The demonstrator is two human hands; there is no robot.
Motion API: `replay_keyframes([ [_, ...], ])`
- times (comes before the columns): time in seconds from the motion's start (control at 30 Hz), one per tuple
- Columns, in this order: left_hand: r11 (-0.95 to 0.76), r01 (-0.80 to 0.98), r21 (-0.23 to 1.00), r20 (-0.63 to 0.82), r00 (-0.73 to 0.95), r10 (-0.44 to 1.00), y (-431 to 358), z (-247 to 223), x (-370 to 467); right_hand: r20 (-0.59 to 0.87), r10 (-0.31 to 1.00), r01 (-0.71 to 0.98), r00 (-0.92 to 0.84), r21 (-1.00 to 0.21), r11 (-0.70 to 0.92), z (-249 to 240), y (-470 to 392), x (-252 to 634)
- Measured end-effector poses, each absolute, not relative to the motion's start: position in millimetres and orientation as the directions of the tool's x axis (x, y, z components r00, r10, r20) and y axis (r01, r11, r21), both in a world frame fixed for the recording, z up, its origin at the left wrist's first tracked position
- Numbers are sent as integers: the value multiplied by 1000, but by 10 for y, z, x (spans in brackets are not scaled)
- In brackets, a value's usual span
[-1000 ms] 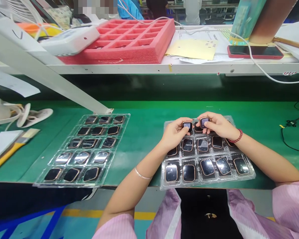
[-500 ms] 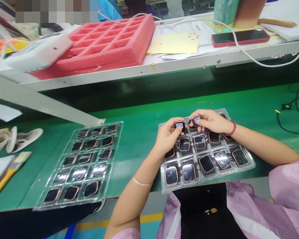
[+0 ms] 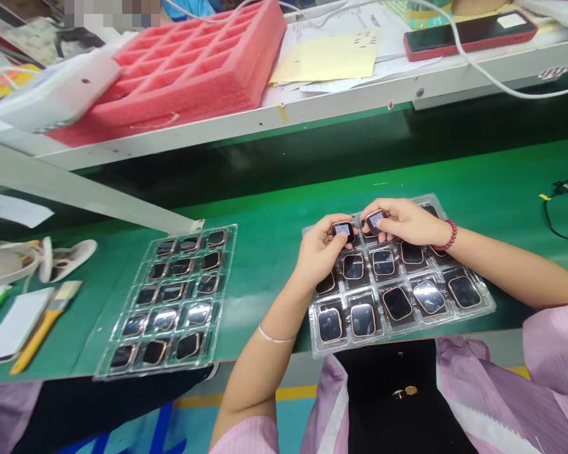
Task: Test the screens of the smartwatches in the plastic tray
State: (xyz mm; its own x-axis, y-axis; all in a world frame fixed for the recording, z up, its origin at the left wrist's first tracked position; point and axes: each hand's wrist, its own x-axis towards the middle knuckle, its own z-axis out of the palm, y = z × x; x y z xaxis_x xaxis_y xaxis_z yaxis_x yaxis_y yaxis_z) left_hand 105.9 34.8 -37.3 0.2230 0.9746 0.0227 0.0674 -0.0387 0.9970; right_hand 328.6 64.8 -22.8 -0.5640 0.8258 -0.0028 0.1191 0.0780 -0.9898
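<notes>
Both hands are up over the far end of the right tray (image 3: 487, 307), center-right of the frame. The left hand (image 3: 318, 254) has its fingers pinched on a small watch body (image 3: 342, 229), screen side showing a little code label. The right hand (image 3: 404, 220) has its fingers clamped on a second watch (image 3: 375, 219), same kind of label. The two pieces sit just beside each other, almost touching, held just above the tray's top row.

That clear tray lies on the green counter (image 3: 274, 252) and is packed with more dark-screened watches in rows. A second clear tray (image 3: 218, 362), lower left, is also filled with them and sits well apart from the first. Upper left there's a pink foam tray (image 3: 203, 82) on a white shelf (image 3: 312, 113), with a yellow paper (image 3: 326, 60) and a red phone (image 3: 468, 34) further right. A brush (image 3: 42, 325) lies at the far left.
</notes>
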Motion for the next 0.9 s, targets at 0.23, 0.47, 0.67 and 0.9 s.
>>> replay_keyframes([
  [0.23,-52,74,996,33,237,971,345,-381,1055,17,819,109,-574,-989,97,-246,653,3306],
  [0.47,-112,34,993,101,227,969,357,-419,1080,116,818,150,-564,-959,240,-263,633,3319],
  [0.67,-75,82,994,54,236,970,346,-426,1085,36,823,133,-566,-982,135,-236,628,3318],
  [0.9,-85,50,995,71,232,970,340,-423,1086,147,800,144,-582,-950,279,-235,616,3311],
])
